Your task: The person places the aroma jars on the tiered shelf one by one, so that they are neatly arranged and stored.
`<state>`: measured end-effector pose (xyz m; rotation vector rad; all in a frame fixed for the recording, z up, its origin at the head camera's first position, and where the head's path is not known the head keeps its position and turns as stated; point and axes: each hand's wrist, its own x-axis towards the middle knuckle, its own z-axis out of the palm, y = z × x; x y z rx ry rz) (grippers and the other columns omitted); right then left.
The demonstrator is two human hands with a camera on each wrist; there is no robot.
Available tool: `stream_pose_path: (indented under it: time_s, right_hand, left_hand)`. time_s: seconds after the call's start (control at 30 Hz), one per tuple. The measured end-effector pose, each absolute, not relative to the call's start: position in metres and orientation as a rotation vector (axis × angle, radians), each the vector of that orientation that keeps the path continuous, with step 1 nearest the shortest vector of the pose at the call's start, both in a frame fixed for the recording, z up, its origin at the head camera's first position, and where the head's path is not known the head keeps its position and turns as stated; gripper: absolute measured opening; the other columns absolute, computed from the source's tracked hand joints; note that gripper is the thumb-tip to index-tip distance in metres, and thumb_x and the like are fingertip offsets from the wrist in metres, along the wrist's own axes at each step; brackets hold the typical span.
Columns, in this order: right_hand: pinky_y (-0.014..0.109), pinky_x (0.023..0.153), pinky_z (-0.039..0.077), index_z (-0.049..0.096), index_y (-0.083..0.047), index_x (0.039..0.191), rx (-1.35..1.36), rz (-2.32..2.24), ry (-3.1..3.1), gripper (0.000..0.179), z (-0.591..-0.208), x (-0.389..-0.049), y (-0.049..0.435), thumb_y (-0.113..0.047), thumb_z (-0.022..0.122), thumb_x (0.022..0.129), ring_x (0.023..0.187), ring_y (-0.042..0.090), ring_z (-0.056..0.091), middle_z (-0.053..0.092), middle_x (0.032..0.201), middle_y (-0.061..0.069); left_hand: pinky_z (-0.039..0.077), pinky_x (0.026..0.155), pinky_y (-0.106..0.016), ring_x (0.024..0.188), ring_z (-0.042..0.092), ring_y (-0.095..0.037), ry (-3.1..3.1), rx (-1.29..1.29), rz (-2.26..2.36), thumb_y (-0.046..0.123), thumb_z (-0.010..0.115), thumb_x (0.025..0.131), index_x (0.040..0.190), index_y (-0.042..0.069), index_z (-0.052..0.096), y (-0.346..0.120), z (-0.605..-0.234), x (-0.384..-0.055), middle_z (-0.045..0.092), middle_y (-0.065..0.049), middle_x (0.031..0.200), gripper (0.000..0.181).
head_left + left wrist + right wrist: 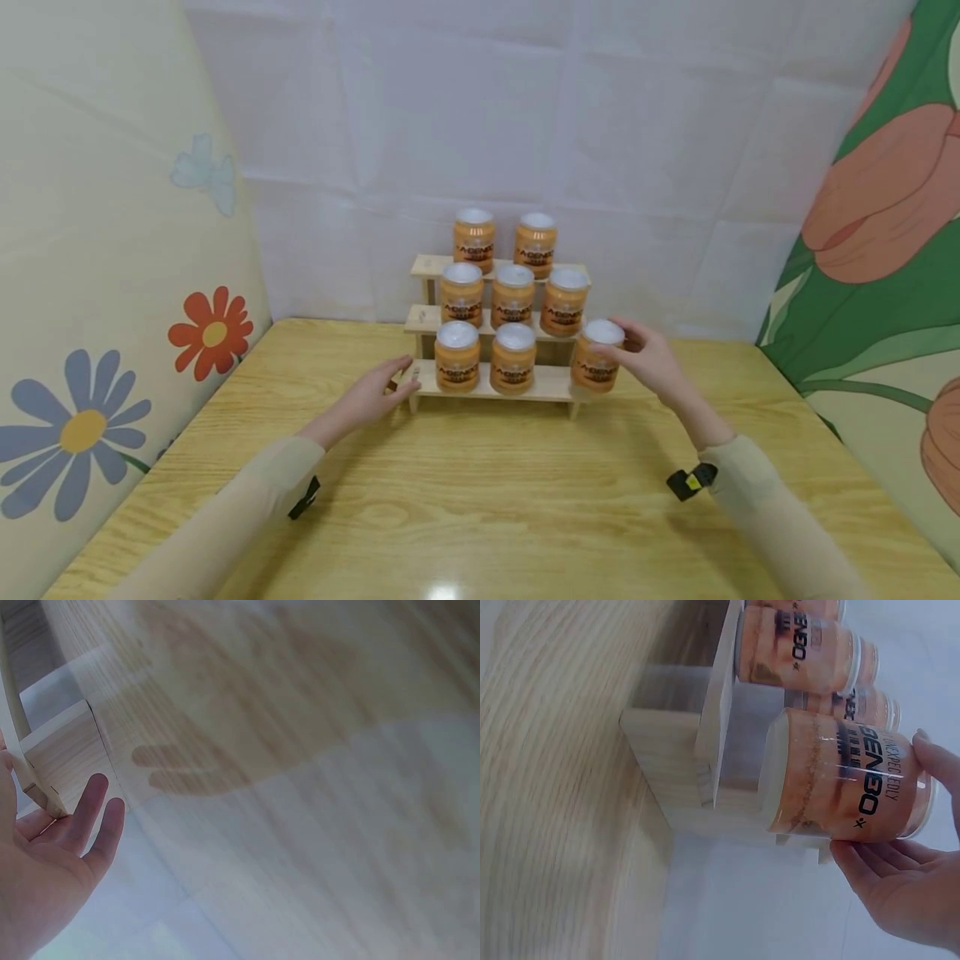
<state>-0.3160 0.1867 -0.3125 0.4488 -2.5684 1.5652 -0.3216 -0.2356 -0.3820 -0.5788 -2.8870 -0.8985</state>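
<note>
My right hand (648,360) holds an orange jar (595,372) with a pale lid near its top, thumb on one side and fingers on the other. In the right wrist view this jar (847,776) is apart from the bottom step, at the step's right end. The three-step wooden stand (551,383) bears matching jars: two on top, three in the middle, and on the bottom a left jar (457,358) and a middle jar (513,360). My left hand (369,395) grips the bottom step's left end (46,799) between thumb and fingers; two other fingers extend loosely.
The stand is on a wood-grain table (480,483), close to a white cloth backdrop (450,100). Flower-painted panels rise at the left (82,250) and right (885,217). Each wrist wears a dark band, the right band (693,481) with a yellow mark.
</note>
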Motion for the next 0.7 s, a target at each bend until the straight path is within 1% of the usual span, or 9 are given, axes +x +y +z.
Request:
stream_pose_path:
  time_s: [0.17, 0.43, 0.57, 0.7]
  right_hand:
    - [0.044, 0.094, 0.049, 0.039, -0.004, 0.142, 0.477, 1.614, -2.558, 0.069, -0.318, -0.319, 0.171, -0.03, 0.069, 0.086, 0.119, 0.033, 0.053, 0.051, 0.135, 0.02]
    - [0.044, 0.092, 0.05, 0.04, -0.007, 0.142, 0.533, 1.651, -2.54, 0.068, -0.328, -0.325, 0.156, -0.028, 0.071, 0.085, 0.117, 0.033, 0.054, 0.052, 0.133, 0.019]
    - [0.044, 0.093, 0.05, 0.04, -0.009, 0.142, 0.528, 1.674, -2.536, 0.068, -0.334, -0.33, 0.153, -0.028, 0.071, 0.084, 0.118, 0.034, 0.053, 0.046, 0.139, 0.017]
    - [0.046, 0.094, 0.049, 0.039, -0.011, 0.143, 0.539, 1.682, -2.536, 0.068, -0.338, -0.332, 0.151, -0.027, 0.071, 0.085, 0.123, 0.036, 0.049, 0.037, 0.145, 0.014]
  left_hand:
    - [0.052, 0.089, -0.045, 0.105, 0.059, -0.037, -2.882, -0.586, -0.894, 0.038, 0.049, 0.097, 0.143, -0.006, 0.03, -0.235, -0.381, -0.322, 0.036, -0.027, 0.144, 0.066]
    - [0.05, 0.091, -0.047, 0.11, 0.056, -0.037, -2.914, -0.554, -0.921, 0.04, 0.048, 0.097, 0.145, -0.003, 0.027, -0.235, -0.381, -0.319, 0.035, -0.024, 0.146, 0.068]
    - [0.05, 0.091, -0.047, 0.108, 0.057, -0.037, -2.903, -0.554, -0.913, 0.039, 0.048, 0.097, 0.144, -0.004, 0.028, -0.235, -0.38, -0.319, 0.035, -0.025, 0.146, 0.067]
    - [0.051, 0.09, -0.046, 0.107, 0.058, -0.037, -2.898, -0.565, -0.903, 0.04, 0.048, 0.098, 0.144, -0.005, 0.028, -0.236, -0.38, -0.319, 0.035, -0.026, 0.145, 0.068]
